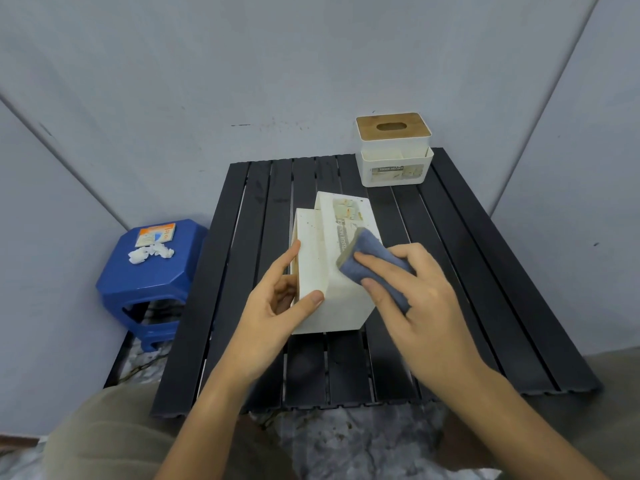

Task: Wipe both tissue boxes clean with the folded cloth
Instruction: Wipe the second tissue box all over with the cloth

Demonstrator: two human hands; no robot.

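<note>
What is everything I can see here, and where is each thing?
tissue box being wiped: one, white with specks, tipped on its side mid-table, held in the left hand
second tissue box: one, white with a wooden lid, upright at the table's far right corner
cloth: one, blue, folded, pressed on the tipped box
table: one, black, slatted, centre
stool: one, blue, left of the table
packet: one, orange and white, on the stool
crumpled tissue: a few white pieces, on the stool
left hand: grips the tipped box
right hand: holds the cloth
</note>
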